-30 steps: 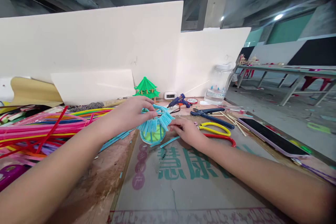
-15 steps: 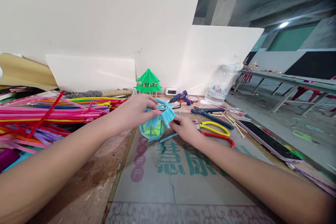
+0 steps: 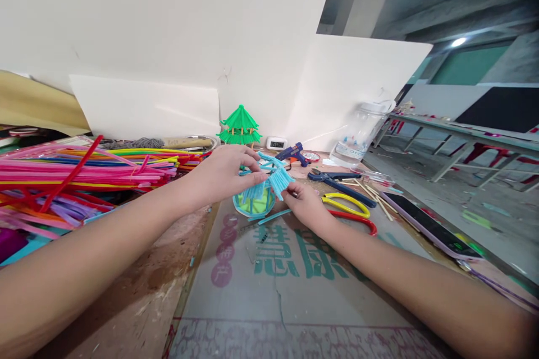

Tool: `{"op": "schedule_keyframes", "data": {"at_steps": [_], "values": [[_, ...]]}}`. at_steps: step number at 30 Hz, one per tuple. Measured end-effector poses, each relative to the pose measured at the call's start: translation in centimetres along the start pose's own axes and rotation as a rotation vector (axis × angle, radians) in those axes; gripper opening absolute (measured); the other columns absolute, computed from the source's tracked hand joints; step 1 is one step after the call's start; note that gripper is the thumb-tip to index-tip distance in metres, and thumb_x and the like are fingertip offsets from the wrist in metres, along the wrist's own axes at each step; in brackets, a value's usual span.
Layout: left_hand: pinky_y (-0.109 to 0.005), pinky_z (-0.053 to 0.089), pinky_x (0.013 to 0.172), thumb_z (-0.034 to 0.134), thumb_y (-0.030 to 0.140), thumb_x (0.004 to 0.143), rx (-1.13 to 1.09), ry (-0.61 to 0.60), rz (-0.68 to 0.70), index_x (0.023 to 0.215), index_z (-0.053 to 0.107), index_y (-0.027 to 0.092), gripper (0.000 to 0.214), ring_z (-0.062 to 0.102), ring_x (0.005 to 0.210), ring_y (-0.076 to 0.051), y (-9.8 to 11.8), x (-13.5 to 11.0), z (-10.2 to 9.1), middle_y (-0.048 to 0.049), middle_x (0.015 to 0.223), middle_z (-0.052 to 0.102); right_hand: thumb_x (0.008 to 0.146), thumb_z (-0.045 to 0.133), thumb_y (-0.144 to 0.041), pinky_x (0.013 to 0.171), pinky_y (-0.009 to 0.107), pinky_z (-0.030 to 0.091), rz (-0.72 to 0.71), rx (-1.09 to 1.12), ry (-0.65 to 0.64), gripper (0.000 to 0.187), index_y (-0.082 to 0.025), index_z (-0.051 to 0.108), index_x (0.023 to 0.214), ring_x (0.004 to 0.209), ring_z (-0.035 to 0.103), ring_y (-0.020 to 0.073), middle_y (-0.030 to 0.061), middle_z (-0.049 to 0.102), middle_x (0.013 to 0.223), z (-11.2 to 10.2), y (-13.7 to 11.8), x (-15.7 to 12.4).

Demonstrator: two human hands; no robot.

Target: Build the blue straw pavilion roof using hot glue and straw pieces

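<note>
Beneath the blue model, printed sheet; white boards behind.

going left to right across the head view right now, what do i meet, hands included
Colourful pipe cleaners → left hand → light-blue model → right hand → clear water bottle → phone

Your worktop held a clock and a bottle by its back edge, a phone along its right edge, pliers farther in, and a printed sheet nearer you.
</note>
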State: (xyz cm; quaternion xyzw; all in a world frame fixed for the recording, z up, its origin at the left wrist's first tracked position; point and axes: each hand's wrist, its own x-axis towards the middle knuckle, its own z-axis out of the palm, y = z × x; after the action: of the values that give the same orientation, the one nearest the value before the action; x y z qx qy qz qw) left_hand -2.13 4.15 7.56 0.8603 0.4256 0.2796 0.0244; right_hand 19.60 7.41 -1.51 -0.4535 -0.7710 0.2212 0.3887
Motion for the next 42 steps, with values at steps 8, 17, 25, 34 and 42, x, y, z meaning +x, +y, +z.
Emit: {"op": "schedule_keyframes", "data": {"at_steps": [8, 17, 25, 34, 42], "values": [[-0.040, 0.044, 0.098, 0.057, 0.040, 0.085, 0.021, 0.058, -0.003, 0.080, 0.075, 0.022, 0.026, 0.060, 0.113, -0.025, -0.2, 0.0, 0.9, -0.0044, 0.113, 0.071, 0.079, 0.050, -0.026, 0.059, 0.025, 0.041, 0.000, -0.025, -0.007, 0.020, -0.018, 0.062, 0.064, 0.062, 0.056, 0.0156, 0.0010, 0.065, 0.064, 0.0, -0.3, 0.0], [-0.038, 0.045, 0.094, 0.055, 0.039, 0.087, 0.045, 0.038, 0.016, 0.077, 0.072, 0.020, 0.028, 0.062, 0.106, -0.024, -0.4, 0.2, 0.9, -0.0051, 0.106, 0.073, 0.077, 0.051, -0.029, 0.056, 0.025, 0.039, -0.007, -0.035, 0.015, 0.021, -0.021, 0.052, 0.058, 0.057, 0.051, 0.0150, -0.0009, 0.057, 0.056, 0.0, -0.7, -0.1], [-0.035, 0.047, 0.090, 0.052, 0.040, 0.088, 0.026, -0.022, -0.028, 0.078, 0.070, 0.019, 0.029, 0.062, 0.104, -0.024, -0.5, 0.3, 0.6, -0.0058, 0.101, 0.072, 0.077, 0.051, -0.028, 0.058, 0.026, 0.040, -0.013, -0.025, 0.012, 0.021, -0.021, 0.051, 0.056, 0.058, 0.053, 0.0155, -0.0006, 0.058, 0.057, 0.0, -0.4, -0.1], [-0.035, 0.045, 0.094, 0.045, 0.047, 0.092, -0.122, 0.083, -0.095, 0.112, 0.063, 0.020, 0.038, 0.060, 0.108, -0.023, -0.1, -0.2, -0.1, -0.0051, 0.117, 0.066, 0.082, 0.052, -0.031, 0.064, 0.026, 0.043, -0.019, 0.003, -0.002, 0.023, -0.020, 0.058, 0.063, 0.066, 0.058, 0.0166, 0.0012, 0.065, 0.067, -0.1, -0.1, 0.0], [-0.030, 0.042, 0.069, 0.037, 0.039, 0.095, -0.113, 0.378, -0.181, 0.083, 0.053, 0.019, 0.028, 0.056, 0.076, -0.018, -1.8, 0.2, -2.6, -0.0019, 0.079, 0.058, 0.079, 0.049, -0.029, 0.058, 0.026, 0.039, -0.020, -0.007, 0.016, 0.022, -0.020, 0.055, 0.060, 0.059, 0.052, 0.0152, -0.0001, 0.059, 0.060, 0.1, 0.1, 0.0]]}}
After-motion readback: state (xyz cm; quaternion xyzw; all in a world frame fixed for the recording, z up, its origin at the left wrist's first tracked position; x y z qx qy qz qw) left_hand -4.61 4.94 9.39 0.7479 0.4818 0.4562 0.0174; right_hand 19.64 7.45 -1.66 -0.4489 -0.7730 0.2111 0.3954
